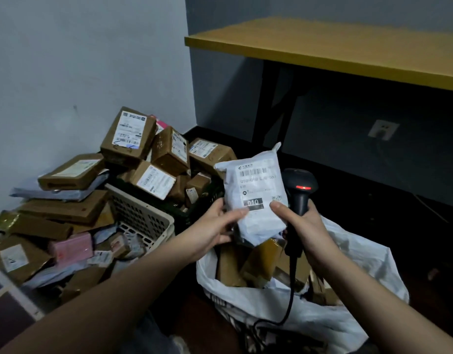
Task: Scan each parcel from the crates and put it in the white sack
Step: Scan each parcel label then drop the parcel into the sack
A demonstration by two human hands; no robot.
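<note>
So I'm holding this white poly parcel [256, 198] up over the open white sack [348, 315], label facing me, left hand [215, 228] gripping its lower left edge with thumb on the front. My right hand [307, 233] has its fingers wrapped around the black scanner [298, 198] handle while the thumb pins the parcel's lower right corner. Brown boxes already sit in the sack, and the crates [143, 221] to my left are heaped with more.

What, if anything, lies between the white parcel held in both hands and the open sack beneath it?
Nothing visible does. The white parcel, held by the left hand and right hand, hangs directly over the white sack, whose mouth gapes open. The scanner sits beside it, not below.
</note>
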